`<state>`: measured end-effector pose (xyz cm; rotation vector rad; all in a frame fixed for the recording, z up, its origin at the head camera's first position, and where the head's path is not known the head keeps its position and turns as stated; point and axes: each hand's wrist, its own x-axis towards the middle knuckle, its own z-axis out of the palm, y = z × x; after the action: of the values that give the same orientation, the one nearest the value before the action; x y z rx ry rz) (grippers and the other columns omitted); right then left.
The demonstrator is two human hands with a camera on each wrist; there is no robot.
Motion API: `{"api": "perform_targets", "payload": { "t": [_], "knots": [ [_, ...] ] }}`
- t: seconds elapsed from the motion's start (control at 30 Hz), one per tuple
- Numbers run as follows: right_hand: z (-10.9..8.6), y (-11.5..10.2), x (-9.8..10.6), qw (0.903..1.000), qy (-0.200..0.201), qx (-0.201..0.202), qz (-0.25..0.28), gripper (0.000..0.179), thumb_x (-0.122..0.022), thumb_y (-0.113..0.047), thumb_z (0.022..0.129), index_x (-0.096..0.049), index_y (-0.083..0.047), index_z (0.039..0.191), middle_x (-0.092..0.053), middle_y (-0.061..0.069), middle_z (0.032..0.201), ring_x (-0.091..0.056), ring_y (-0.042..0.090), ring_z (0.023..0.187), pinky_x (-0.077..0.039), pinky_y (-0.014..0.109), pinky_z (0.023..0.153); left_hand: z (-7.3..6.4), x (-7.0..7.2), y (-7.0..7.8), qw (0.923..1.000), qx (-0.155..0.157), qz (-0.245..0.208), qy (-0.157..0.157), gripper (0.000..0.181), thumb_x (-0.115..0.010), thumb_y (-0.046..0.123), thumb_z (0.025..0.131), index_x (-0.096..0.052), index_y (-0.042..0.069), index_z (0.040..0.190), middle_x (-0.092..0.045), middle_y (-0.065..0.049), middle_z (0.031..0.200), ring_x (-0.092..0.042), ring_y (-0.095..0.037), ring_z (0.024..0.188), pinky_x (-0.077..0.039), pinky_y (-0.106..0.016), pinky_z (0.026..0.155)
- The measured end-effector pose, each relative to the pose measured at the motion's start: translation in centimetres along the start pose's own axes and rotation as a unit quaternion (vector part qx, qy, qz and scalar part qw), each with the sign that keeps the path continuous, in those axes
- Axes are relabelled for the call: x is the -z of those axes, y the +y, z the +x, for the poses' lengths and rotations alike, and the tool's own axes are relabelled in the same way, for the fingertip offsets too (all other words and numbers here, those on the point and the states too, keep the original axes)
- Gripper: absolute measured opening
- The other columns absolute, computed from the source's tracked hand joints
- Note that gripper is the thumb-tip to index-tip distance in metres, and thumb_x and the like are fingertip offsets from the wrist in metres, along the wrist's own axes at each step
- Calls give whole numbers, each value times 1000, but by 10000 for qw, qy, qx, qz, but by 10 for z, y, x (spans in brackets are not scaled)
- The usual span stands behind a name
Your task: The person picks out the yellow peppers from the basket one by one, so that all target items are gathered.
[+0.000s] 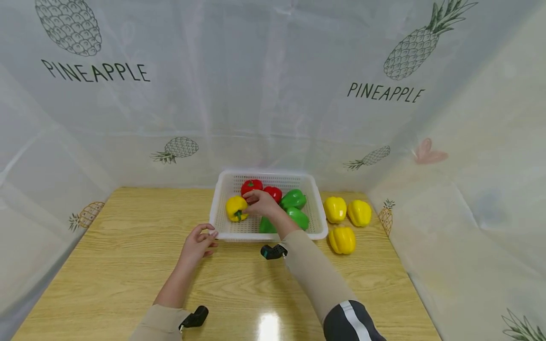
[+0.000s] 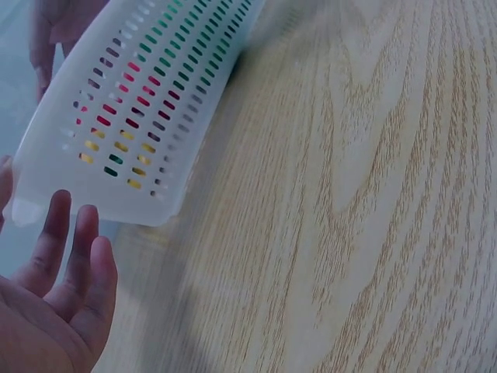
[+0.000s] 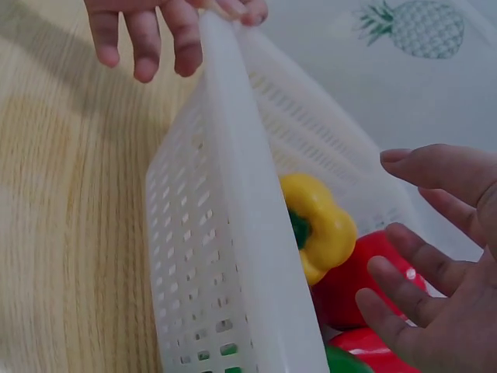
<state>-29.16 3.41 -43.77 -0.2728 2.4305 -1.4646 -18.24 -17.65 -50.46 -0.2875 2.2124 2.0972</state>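
I see the right hand [image 1: 261,204] spread wide over the basket [image 1: 239,237], mid-frame in the head view, the yellow pepper [image 1: 233,207] just left of its fingertips. Below left of centre, the left hand [image 1: 197,244] touches the basket's corner; whether it pinches, I cannot tell.

"PINEAPPLE", printed twice on the sheet [image 1: 273,94]
Both readings come from the head view, where the same single word stands in dark, thin, hand-drawn-looking capitals on the pale sheet: the left word [image 1: 95,71], at the upper left, is the larger of the two, runs slightly downhill to the right and sits just below the left pineapple [image 1: 70,27], a line drawing cut off by the top edge; the right word [image 1: 386,93], smaller, sits just below the right pineapple [image 1: 411,53], a tilted line drawing with its leaves toward the upper right.
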Motion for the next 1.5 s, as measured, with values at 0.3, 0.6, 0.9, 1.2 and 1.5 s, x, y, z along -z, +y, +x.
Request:
{"api": "perform_targets", "payload": {
  "t": [0.3, 0.6, 0.9, 1.2, 1.5],
  "knots": [
    [16, 2, -5, 9981, -360, -173, -464, 43, -79, -5, 80, -65, -8, 120, -58, 12, 122, -52, 27, 112, -49, 35, 91, 0, 1, 2, 10000, 28, 15, -7, 32, -62, 22, 98, -51, 5, 123, -69, -12, 92, -67, -29, 85, -54, -42, 73],
    [25, 8, -5, 9926, -780, -241, -902, 50, -80, -8, 80, -62, -12, 127, -53, 10, 132, -47, 26, 118, -43, 38, 100, 0, 0, 1, 10000, 7, -40, -30, 31, -62, 21, 98, -52, 5, 122, -68, -8, 88, -66, -29, 85, -54, -43, 73],
    [33, 14, -9, 9914, -908, -388, -860, 58, -80, -8, 80, -58, -17, 134, -50, 6, 138, -47, 25, 117, -41, 40, 102, 1, 0, 0, 10000, 28, -91, 2, 31, -63, 20, 97, -52, 4, 122, -67, -9, 86, -67, -25, 82, -55, -43, 72],
    [33, 13, -16, 9928, -1005, -557, -345, 66, -77, -1, 80, -53, -17, 140, -44, 9, 142, -43, 28, 118, -43, 38, 101, 2, 1, -2, 9998, -172, 36, -55, 30, -63, 20, 98, -52, 4, 120, -67, -7, 83, -67, -29, 84, -54, -43, 71],
    [31, 13, -16, 9898, -1157, -802, 208, 65, -75, 4, 80, -53, -18, 138, -42, 10, 141, -43, 29, 118, -41, 45, 103, 1, 0, -1, 10000, -11, 1, 20, 30, -62, 20, 98, -52, 5, 122, -68, -11, 89, -67, -28, 84, -54, -44, 73]
  ]
}}
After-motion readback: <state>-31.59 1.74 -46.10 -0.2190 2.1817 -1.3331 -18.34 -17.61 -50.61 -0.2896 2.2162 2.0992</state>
